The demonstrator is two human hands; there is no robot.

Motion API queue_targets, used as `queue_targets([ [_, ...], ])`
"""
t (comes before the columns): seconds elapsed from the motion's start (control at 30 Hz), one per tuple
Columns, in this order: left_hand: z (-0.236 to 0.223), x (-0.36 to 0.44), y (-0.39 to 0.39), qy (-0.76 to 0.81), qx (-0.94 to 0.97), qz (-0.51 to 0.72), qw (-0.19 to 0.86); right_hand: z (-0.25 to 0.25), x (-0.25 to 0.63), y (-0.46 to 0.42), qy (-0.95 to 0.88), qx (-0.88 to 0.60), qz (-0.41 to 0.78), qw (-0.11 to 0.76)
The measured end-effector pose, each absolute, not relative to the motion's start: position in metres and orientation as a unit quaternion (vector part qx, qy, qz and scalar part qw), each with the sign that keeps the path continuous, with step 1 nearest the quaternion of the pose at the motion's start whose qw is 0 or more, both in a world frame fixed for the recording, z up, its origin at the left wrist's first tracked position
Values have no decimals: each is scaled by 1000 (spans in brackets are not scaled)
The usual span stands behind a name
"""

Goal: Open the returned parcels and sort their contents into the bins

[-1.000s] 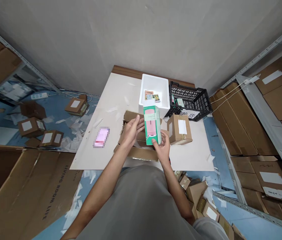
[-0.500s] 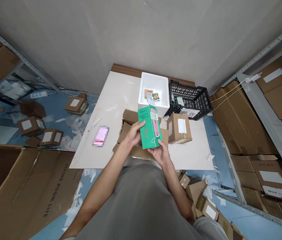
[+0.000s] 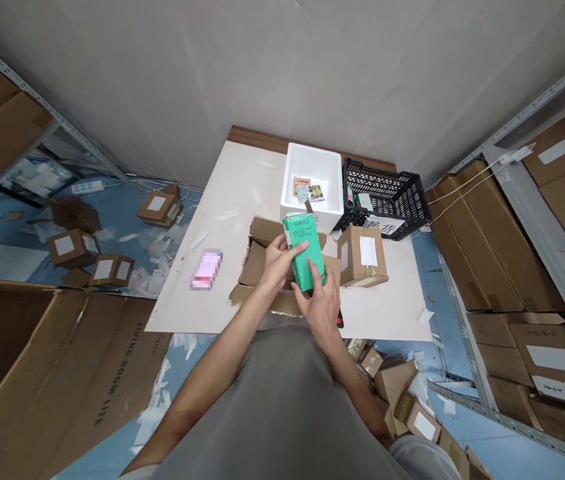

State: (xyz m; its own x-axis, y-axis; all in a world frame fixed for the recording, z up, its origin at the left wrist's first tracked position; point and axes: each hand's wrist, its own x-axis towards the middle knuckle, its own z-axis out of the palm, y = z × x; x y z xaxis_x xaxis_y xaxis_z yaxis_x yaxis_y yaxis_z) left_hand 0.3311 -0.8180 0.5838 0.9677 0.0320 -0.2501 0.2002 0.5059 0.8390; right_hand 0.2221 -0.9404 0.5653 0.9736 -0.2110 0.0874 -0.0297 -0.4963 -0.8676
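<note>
Here | left hand (image 3: 278,263) curled round oblong green box (image 3: 306,235) | right hand (image 3: 322,299) cupping it | ragged cardboard carton (image 3: 252,264) beneath

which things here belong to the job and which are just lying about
Probably the job:
green box, held by left hand and right hand
opened cardboard box beneath it

Apparently just lying about:
pixelated pink item
floor paper scraps
LIVING ROOM LIFE carton
</note>
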Motion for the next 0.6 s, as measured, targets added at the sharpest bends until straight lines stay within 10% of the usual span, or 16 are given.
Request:
queue_targets([
  [0.17,582,327,-825,114,503,-51,855,553,228,-946,93,-859,-120,488],
  [0.6,572,341,-789,66,378,-241,891,564,226,-959,157,-433,111,881],
])
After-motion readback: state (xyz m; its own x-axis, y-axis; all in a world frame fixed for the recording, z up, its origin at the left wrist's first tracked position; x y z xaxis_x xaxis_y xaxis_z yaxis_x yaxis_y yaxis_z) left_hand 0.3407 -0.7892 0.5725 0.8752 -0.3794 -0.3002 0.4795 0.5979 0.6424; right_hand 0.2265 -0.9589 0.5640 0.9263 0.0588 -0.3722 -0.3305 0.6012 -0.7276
